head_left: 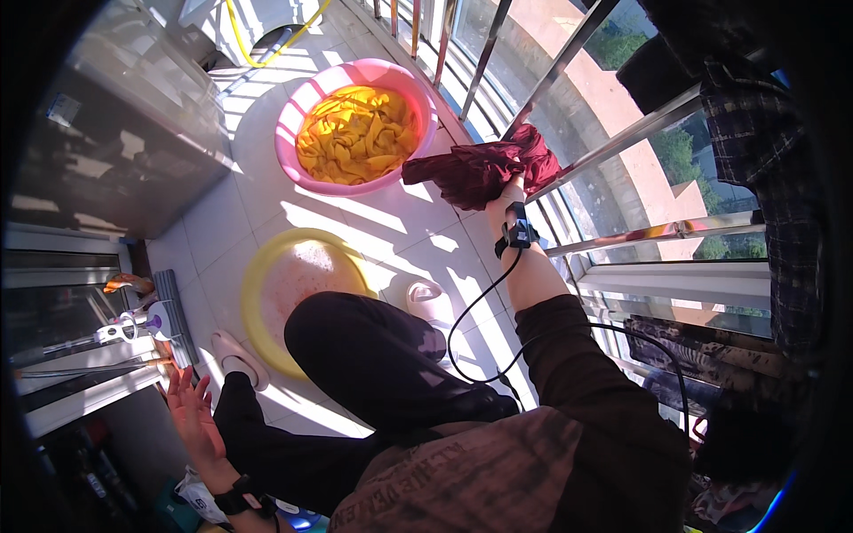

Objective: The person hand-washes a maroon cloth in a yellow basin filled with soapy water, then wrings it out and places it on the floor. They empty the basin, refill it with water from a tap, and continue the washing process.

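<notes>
A crumpled dark red cloth [480, 174] is bunched at the metal railing, its loose end spreading left toward the pink basin. My right hand [517, 180] grips it, the fingers mostly buried in the folds. Held out low at the left is my left hand [194, 416], empty and with its fingers apart. The pink basin [286, 142] on the floor holds yellow cloth [360, 133] heaped in folds. Closer to my legs stands a yellow basin [258, 298] with pale, cloudy, reddish water [306, 271], partly hidden behind my knee.
Along the right runs the metal railing [613, 147] before large windows. Dark clothes [755, 195] hang at the far right. A grey cabinet [124, 133] fills the upper left, with a mop [173, 315] below it. A yellow hose [244, 44] lies at the top. A black cable hangs from my right wrist.
</notes>
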`<state>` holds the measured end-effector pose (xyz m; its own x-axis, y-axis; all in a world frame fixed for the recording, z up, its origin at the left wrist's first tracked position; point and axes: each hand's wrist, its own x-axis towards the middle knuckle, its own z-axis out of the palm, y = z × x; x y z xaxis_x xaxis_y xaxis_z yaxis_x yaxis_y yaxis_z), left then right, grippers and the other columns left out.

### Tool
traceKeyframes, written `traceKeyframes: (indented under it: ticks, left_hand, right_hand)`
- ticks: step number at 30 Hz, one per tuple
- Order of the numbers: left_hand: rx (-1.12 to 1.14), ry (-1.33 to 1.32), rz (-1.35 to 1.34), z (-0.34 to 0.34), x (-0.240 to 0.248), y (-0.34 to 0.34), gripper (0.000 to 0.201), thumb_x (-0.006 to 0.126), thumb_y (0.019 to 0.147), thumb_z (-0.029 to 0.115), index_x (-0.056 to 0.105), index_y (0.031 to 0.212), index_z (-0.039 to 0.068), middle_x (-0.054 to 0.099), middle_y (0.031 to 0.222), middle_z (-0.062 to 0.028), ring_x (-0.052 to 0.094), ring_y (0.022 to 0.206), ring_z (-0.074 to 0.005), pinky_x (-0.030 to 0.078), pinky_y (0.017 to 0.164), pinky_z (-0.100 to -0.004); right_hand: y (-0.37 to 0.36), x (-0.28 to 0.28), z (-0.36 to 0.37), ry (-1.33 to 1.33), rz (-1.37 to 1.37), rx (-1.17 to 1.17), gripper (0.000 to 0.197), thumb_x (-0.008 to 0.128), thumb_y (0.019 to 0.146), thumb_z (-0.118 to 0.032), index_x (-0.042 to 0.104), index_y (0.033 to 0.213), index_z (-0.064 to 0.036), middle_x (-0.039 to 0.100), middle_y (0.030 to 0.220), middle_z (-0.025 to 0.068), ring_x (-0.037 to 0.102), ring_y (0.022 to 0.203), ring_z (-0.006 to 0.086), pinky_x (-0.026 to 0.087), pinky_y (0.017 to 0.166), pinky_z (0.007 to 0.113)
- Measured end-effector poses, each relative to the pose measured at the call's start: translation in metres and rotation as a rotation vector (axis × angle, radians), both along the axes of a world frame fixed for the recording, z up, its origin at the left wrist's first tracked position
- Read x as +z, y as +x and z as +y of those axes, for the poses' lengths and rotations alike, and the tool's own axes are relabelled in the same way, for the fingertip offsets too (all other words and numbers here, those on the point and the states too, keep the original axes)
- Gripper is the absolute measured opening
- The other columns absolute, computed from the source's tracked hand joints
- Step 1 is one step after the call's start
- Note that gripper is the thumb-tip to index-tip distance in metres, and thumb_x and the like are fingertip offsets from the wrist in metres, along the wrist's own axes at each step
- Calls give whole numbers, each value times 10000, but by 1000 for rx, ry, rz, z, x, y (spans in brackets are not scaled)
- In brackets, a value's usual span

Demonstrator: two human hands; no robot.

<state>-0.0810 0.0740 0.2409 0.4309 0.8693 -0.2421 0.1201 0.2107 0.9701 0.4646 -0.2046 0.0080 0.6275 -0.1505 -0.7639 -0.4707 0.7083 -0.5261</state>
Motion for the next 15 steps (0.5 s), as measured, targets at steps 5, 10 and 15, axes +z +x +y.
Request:
traceKeyframes:
  ticks: [5, 10, 15]
  left_hand:
    - [-48, -4, -13, 1, -6, 18, 451, 506, 961, 190, 353, 1364, 60, 469, 1328, -106, 562, 1068, -191, 441, 879, -278]
    - [-54, 4, 46, 0, -5, 32, 470, 522, 949, 199, 352, 1364, 57, 467, 1324, -112, 553, 1087, -204, 427, 897, -290]
    - [-25, -38, 17, 0, -10, 39, 490, 560, 918, 165, 362, 1355, 67, 475, 1307, -108, 555, 1088, -214, 411, 908, -298]
  right_hand:
    - [13, 5, 10, -549, 267, 169, 939, 692, 744, -573, 290, 1450, -101, 390, 1441, 117, 491, 1204, 247, 368, 1018, 371]
    - [22, 20, 17, -986, 390, 389, 986, 724, 733, -534, 222, 1465, -105, 408, 1419, 141, 486, 1203, 284, 390, 995, 426]
    - [26, 30, 14, -922, 366, 501, 1036, 730, 730, -529, 150, 1476, -105, 402, 1422, 146, 467, 1224, 279, 380, 1000, 436]
